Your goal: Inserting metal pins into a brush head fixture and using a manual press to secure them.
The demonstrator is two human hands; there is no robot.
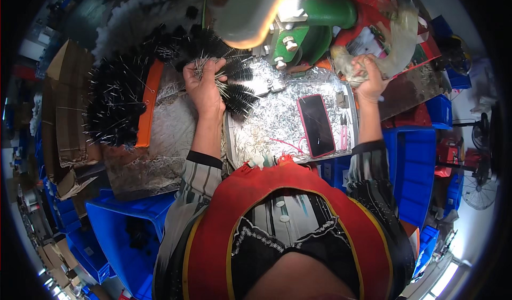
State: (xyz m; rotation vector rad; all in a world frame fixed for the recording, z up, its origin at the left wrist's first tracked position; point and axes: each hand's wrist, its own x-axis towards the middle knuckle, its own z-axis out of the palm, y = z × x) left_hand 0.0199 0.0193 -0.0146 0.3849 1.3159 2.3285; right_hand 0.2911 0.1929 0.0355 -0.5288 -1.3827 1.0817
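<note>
My left hand point(207, 89) is closed round the wire stems of a bunch of black bristle brushes point(237, 98), whose dark heads fan out around the fist. A larger heap of the same brushes point(114, 94) lies just left of it, against an orange strip point(148, 108). At the right, my right hand point(368, 80) grips a curved, pale wrapped handle point(402, 44) beside the machine, its fingers closed over the rounded end. Between the two hands stands a green machine point(290, 41) with bolts, above a shiny foil-like work surface point(256, 134).
A phone point(316, 125) with a red edge and pink-handled snips point(343, 132) lie on the work surface. A pale lamp point(248, 12) hangs over it, close to the machine. Blue bins point(128, 230) flank me, another bin point(410, 166) at right. A cardboard box point(72, 102) stands far left.
</note>
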